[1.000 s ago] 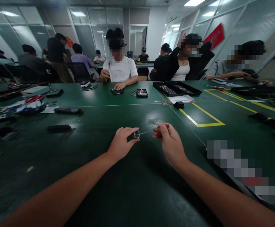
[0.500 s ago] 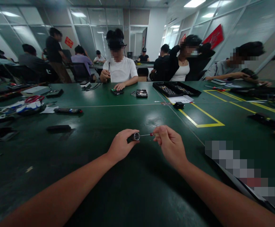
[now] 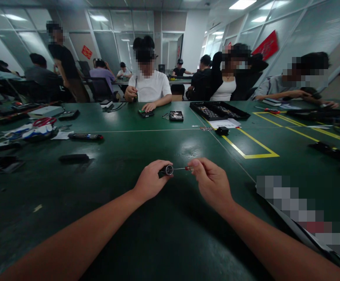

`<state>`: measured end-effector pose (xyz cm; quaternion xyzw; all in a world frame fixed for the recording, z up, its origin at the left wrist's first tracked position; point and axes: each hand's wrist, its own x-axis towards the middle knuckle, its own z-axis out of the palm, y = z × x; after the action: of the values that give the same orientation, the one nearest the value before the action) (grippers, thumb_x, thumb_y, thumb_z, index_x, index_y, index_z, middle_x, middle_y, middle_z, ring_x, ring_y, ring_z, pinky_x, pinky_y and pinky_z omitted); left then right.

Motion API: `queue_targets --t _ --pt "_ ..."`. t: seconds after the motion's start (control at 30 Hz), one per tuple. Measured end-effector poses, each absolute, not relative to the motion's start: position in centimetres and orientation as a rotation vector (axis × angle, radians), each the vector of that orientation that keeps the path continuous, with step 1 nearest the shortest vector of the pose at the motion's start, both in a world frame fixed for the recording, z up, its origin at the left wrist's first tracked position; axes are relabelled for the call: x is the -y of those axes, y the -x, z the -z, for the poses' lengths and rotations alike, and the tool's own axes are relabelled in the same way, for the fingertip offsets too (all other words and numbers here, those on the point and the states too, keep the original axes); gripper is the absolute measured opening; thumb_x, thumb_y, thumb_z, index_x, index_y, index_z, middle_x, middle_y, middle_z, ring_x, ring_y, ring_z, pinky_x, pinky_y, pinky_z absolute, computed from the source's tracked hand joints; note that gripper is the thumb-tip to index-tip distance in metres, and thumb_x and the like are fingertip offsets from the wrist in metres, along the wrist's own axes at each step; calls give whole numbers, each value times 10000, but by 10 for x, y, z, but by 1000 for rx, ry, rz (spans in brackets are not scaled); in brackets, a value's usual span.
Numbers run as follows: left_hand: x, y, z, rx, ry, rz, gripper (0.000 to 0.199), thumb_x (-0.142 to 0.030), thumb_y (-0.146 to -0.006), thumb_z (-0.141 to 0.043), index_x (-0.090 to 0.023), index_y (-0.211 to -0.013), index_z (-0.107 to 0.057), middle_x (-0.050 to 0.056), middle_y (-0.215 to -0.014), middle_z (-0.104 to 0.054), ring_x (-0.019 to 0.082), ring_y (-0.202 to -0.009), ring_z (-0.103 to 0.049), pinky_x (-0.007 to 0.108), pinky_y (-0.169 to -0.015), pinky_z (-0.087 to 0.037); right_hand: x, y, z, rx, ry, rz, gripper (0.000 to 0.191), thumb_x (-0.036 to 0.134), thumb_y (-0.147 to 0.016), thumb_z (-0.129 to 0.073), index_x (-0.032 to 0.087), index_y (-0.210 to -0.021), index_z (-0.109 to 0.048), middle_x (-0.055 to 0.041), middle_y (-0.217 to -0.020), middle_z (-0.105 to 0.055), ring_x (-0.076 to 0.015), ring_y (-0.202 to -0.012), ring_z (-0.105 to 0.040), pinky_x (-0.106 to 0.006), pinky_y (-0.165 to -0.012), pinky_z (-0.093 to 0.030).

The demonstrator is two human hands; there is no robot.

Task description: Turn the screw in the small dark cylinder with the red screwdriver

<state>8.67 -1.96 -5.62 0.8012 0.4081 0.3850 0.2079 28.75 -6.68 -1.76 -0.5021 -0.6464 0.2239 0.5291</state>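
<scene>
My left hand point(image 3: 152, 180) grips a dark cylinder with a round silver-rimmed end point(image 3: 169, 170), between thumb and fingers. The rimmed end faces right and toward me; the rest of its body is mostly covered by my fingers. In my right hand point(image 3: 212, 179) is a screwdriver point(image 3: 188, 168) with a reddish handle, held in a pinch. Its thin metal shaft points left, and the tip meets or lies very close to the cylinder's rim; contact is too small to tell. Both hands are above the green table point(image 3: 146, 242).
A black bar point(image 3: 74, 158) and a pen-shaped electric tool point(image 3: 85, 136) lie to the left. Further off are a black parts tray point(image 3: 219, 111), a small black block point(image 3: 222, 130) and yellow tape lines point(image 3: 260, 156). A co-worker in white point(image 3: 152, 88) sits opposite.
My hands stay nearly in place, with the right hand and screwdriver turned slightly. In the background, a standing person has straightened up and shifted left.
</scene>
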Motion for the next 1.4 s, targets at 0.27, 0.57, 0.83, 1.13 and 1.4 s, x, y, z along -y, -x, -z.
queue_targets --t 0.27,0.57,0.83,1.13,1.4 --pt "19 -87 58 -1108 -2238 -1106 364 -172 -852 -748 -218 -1208 -689 53 -1198 -705 220 -1132 -650 411 -1022 -507 65 -285 25 1457 1160 -559 189 389 -998 -511 250 -1031 -635 -32 -868 -692 -205 -799 -649 -363 -748 -497" --pt "16 -85 51 -1113 -2297 -1002 411 -143 -871 -725 -211 -1272 -662 59 -1219 -686 205 -1133 -637 409 -1010 -522 33 -298 32 793 1028 -1134 274 480 -836 -682 227 -794 -585 21 -653 -553 -153 -565 -526 -330 -578 -517" --pt "20 -87 49 -1106 -2257 -1029 406 -143 -840 -758 -200 -1233 -673 60 -1176 -704 210 -1094 -659 396 -993 -527 49 -288 34 1156 1144 -792 272 500 -953 -543 236 -924 -606 -5 -803 -644 -176 -712 -615 -354 -710 -515" --pt "18 -87 55 -1080 -2274 -1108 392 -163 -842 -761 -209 -1222 -675 58 -1190 -708 220 -1126 -654 415 -1018 -511 57 -288 24 1361 1113 -740 259 470 -995 -501 241 -945 -609 34 -661 -560 -154 -592 -530 -307 -594 -438" --pt "18 -84 57 -1095 -2254 -1101 382 -167 -851 -753 -216 -1223 -680 53 -1189 -705 214 -1123 -652 407 -1016 -510 63 -287 26 1406 1190 -609 225 425 -986 -528 244 -1051 -647 -22 -823 -678 -194 -713 -618 -334 -644 -459"
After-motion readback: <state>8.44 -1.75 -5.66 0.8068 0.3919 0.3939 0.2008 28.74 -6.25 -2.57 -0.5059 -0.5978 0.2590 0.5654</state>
